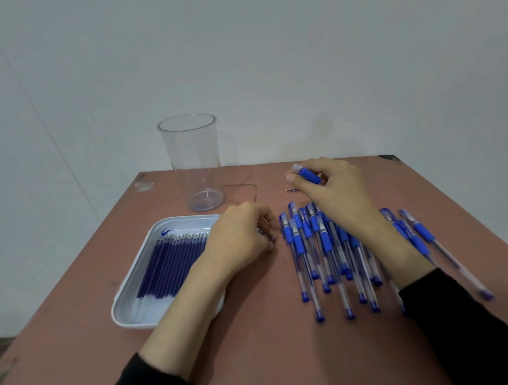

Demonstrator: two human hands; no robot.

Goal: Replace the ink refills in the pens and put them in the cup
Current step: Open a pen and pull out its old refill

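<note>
The person's right hand (335, 191) is hovering over the far part of the reddish-brown counter (255, 354). Its thumb and fingers (293, 179) are pinching a short blue pen grip section (307, 174) with a clear threaded end, which is pointing left and held just off the surface. A small metal pen tip (291, 189) is lying on the counter just below that hand.

The left hand (240, 237) is resting low between the tray and the pens. Its fingers are curling inward, and something small and dark is showing at the fingertips, but I cannot tell whether they are pinching it.

A loose heap of clear-barrelled pens with blue grips and blue end plugs (326, 247) is lying on the right half of the counter. The right forearm, in a black sleeve (459, 314), is crossing above the heap, and a few more pens are lying to the right of the arm.

A white rectangular plastic tray with rounded corners (128, 290) is sitting on the left. It is holding a neat row of dark blue ink refills (174, 261) with their tips pointing to the far side. The left wrist is covering the tray's right edge.

A tall clear plastic cup with a handle (190, 154) is standing upright at the far edge, just behind the tray.
</note>
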